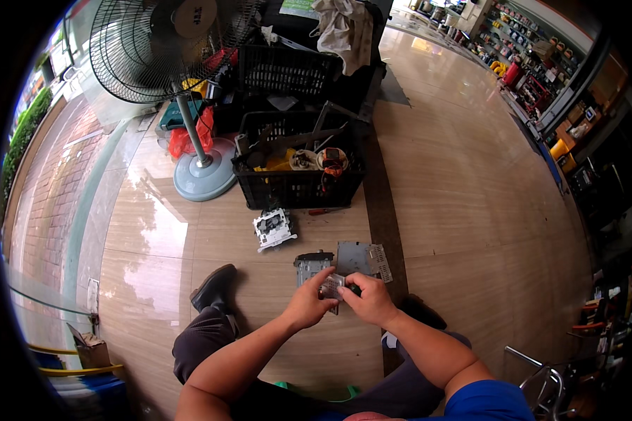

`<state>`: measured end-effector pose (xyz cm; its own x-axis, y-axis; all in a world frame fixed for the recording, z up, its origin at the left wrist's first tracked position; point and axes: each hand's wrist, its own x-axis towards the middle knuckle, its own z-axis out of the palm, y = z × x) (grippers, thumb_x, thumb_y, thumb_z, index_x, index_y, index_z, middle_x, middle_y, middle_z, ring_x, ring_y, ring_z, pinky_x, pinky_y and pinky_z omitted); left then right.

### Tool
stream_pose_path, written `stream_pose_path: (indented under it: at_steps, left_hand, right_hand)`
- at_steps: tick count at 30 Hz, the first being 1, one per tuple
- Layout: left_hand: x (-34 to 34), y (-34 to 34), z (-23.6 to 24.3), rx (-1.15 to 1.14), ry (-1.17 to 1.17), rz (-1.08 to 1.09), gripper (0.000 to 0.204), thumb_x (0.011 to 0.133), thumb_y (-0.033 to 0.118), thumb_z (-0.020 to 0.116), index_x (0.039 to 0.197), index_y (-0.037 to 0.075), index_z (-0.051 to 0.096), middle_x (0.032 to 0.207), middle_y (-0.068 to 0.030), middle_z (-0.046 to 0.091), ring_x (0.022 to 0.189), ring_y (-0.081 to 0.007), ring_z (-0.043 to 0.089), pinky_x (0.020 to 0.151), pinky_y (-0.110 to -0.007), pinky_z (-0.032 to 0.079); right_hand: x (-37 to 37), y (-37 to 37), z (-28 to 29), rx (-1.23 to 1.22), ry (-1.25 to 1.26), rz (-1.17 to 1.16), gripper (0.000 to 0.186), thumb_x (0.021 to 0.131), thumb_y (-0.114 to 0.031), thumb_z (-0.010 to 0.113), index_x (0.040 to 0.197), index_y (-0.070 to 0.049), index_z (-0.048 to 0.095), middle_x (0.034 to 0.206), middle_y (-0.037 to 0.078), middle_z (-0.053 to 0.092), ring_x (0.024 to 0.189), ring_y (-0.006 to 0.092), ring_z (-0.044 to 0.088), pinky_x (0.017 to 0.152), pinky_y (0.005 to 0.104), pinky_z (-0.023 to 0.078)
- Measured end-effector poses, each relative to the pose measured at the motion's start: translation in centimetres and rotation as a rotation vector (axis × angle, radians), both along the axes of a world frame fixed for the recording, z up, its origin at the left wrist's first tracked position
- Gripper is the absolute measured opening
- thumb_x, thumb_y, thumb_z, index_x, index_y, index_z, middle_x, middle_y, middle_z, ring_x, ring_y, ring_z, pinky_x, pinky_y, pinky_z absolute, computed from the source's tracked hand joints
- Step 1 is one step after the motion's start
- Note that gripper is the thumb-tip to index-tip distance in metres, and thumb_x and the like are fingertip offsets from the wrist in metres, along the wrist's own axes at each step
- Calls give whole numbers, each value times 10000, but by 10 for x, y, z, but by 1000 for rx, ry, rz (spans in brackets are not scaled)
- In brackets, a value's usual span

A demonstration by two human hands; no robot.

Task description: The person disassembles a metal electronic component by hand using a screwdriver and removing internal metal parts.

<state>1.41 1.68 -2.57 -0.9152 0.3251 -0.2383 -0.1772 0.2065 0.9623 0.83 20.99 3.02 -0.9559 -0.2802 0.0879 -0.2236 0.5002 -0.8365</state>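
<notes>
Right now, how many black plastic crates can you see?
2: the front crate sits on the floor right of the standing fan, holding tools; the rear crate is just behind it. Others may be hidden.

Place: seemingly a repair shop, open to outdoors
Far right: wall shelves (pixel 534 43) packed with small goods (pixel 518 28)
Far: black crate (pixel 288 191) of tools (pixel 300 143), red screwdriver (pixel 319 212) beside it
Near: grey metal plate (pixel 353 257) and white mechanism (pixel 274 230) lying on glossy floor tiles (pixel 463 175)
Left: brick paving (pixel 55 168) and hedge (pixel 22 140) outside
</notes>
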Motion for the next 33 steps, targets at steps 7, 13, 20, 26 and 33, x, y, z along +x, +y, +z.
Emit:
stream_pose_path:
  at_steps: [7, 13, 20, 26, 33]
  left_hand:
    - [0, -1, 3, -35, 6, -19, 781, 827, 96, 796, 1518, 133, 435, 1390, -244, 557, 1229, -378, 591, 988, -417, 536]
    - [0, 0, 12, -54, 31, -38, 773, 834, 86, 785, 1521, 128, 433, 1391, -243, 562, 1221, -369, 599, 981, -412, 531]
    - [-1, -3, 8, -73, 98, -75, 786, 868, 28, 741, 1560, 135, 386, 1320, -165, 627, 966, -203, 678, 857, -349, 569]
    - [-2, -4, 10, -87, 40, -125, 792, 882, 25, 726, 1575, 159, 367, 1306, -153, 633, 958, -186, 670, 844, -344, 564]
    - [-5, -7, 17, 3, -61, -111, 757, 864, 39, 723, 1547, 103, 402, 1358, -197, 621, 1094, -260, 663, 933, -372, 535]
  right_hand:
    - [0, -1, 4, 13, 4, -18, 201, 882, -178, 732, 963, -3, 672, 825, 185, 702, 727, 279, 700, 660, 365, 525]
    - [0, 0, 2, 19, 13, -22, 199, 880, -177, 734, 956, -4, 671, 821, 187, 702, 720, 281, 699, 654, 364, 523]
    - [0, -1, 2, 17, 5, -18, 201, 881, -181, 732, 957, -5, 670, 834, 192, 704, 736, 291, 703, 672, 368, 532]
    - [0, 0, -1, 11, -18, -22, 202, 885, -183, 725, 967, -6, 672, 836, 193, 704, 736, 294, 699, 678, 368, 532]
    - [-1, 1, 0, 25, -126, -66, 232, 897, -212, 730, 986, -4, 681, 821, 178, 707, 734, 233, 696, 677, 355, 527]
